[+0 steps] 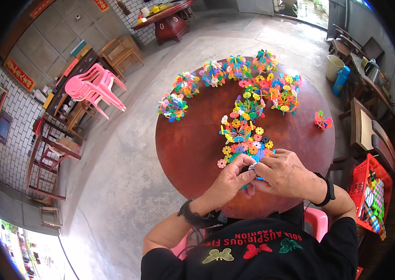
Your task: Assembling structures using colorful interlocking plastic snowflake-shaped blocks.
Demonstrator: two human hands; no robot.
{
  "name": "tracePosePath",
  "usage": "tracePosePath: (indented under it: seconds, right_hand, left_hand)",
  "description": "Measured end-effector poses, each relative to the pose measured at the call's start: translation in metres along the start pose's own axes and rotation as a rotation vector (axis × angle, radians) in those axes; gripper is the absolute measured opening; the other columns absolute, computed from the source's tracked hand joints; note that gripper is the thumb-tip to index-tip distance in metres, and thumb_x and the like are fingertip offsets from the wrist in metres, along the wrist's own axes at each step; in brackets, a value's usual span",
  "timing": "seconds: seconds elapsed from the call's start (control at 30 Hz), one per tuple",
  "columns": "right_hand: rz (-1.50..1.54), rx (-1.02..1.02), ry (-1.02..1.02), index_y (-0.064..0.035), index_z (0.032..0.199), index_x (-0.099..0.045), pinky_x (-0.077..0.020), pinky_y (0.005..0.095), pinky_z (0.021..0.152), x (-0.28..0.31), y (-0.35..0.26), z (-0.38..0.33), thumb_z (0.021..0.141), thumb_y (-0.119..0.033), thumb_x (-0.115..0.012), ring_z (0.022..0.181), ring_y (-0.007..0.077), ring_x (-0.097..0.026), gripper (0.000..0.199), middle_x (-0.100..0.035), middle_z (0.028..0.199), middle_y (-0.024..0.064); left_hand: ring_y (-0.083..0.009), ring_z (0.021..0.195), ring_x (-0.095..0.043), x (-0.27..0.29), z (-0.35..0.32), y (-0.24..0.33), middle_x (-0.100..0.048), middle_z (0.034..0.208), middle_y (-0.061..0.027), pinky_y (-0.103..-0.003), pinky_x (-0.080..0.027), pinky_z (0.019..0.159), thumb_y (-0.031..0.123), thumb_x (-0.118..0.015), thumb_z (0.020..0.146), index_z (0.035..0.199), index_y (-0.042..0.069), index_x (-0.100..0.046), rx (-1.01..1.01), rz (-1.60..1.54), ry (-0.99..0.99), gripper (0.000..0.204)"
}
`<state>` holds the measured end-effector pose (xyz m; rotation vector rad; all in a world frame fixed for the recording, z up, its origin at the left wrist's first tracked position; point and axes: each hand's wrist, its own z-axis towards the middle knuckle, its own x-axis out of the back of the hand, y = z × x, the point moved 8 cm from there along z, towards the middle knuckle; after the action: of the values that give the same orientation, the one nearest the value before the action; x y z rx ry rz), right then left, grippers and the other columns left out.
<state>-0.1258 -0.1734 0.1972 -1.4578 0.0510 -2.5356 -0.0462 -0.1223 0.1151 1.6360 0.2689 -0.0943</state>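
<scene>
Over the near part of a round brown table [192, 149], my left hand [231, 181] and my right hand [285, 173] meet with their fingers pinched together. Between the fingertips are interlocking plastic flower discs; a whitish disc [252, 166] shows, with bits of blue below, and the rest is hidden by my fingers. Right beyond my hands lies a pile of loose, many-coloured flower discs [255, 145]. Farther off are joined clusters of discs [249, 108]. Several round balls built of the same discs [213, 73] stand in a curve along the far edge.
A small red-and-pink disc cluster [322, 121] sits alone near the table's right edge. On the right stand a red plastic crate [360, 190] of toys, wooden chairs [363, 126], a blue flask [341, 80] and a pale bucket [334, 68]. Pink plastic chairs [85, 87] stand at the left.
</scene>
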Motion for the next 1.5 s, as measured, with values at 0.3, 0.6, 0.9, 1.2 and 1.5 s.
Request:
tracePosePath:
  seconds: [0.3, 0.6, 0.9, 1.2, 1.5]
  right_hand:
    - [0.032, 0.012, 0.035, -0.0073, 0.078, -0.051, -0.0475, 0.0356, 0.058, -0.01, -0.007, 0.004, 0.078, -0.025, -0.07, 0.06, 0.0216, -0.063, 0.025, -0.058, 0.068, 0.0044]
    - [-0.045, 0.118, 0.054, -0.0084, 0.072, -0.049, -0.0418, 0.0326, 0.051, -0.001, -0.018, 0.006, 0.072, -0.017, -0.07, 0.054, 0.0187, -0.057, 0.023, -0.053, 0.064, 0.0051]
    - [-0.115, -0.015, 0.112, -0.0082, 0.067, -0.044, -0.0352, 0.0367, 0.05, 0.066, -0.011, -0.021, 0.071, -0.013, -0.068, 0.051, 0.0212, -0.047, 0.025, -0.045, 0.062, 0.0055]
    - [-0.104, -0.342, -0.349, -0.0022, 0.084, -0.052, -0.0495, 0.0444, 0.064, -0.103, 0.132, -0.05, 0.082, -0.006, -0.053, 0.078, 0.0334, -0.063, 0.004, -0.057, 0.078, 0.0136]
    - [0.032, 0.043, -0.037, -0.008, 0.092, -0.056, -0.0501, 0.0389, 0.062, -0.018, -0.002, 0.017, 0.076, -0.016, -0.064, 0.07, 0.0233, -0.062, 0.019, -0.054, 0.082, 0.0047]
  left_hand:
    - [-0.0056, 0.056, -0.054, -0.003, 0.001, 0.009, -0.056, 0.076, -0.0003, -0.019, -0.044, 0.046, 0.048, -0.048, 0.098, 0.104, 0.006, -0.054, 0.132, -0.185, -0.075, 0.043]
    - [-0.0052, 0.048, -0.044, 0.001, 0.003, 0.03, -0.054, 0.07, 0.0005, -0.02, -0.034, 0.043, 0.037, -0.043, 0.101, 0.095, 0.005, -0.059, 0.045, 0.133, -0.039, 0.036]
    - [-0.0066, 0.049, -0.043, 0.155, -0.065, 0.041, -0.045, 0.064, 0.0022, -0.023, -0.035, 0.044, 0.038, -0.044, 0.101, 0.098, 0.005, -0.056, -0.087, -0.095, 0.524, 0.035]
    - [-0.0053, 0.058, -0.049, 0.103, -0.043, 0.015, -0.053, 0.076, -0.0001, -0.021, -0.042, 0.05, 0.01, -0.055, 0.093, 0.106, 0.006, -0.053, 0.065, -0.058, 0.334, 0.014]
    - [-0.0118, 0.071, -0.058, 0.044, -0.026, 0.035, -0.058, 0.083, -0.0038, -0.026, -0.047, 0.063, 0.01, -0.061, 0.09, 0.112, 0.005, -0.051, -0.048, 0.535, 0.131, 0.025]
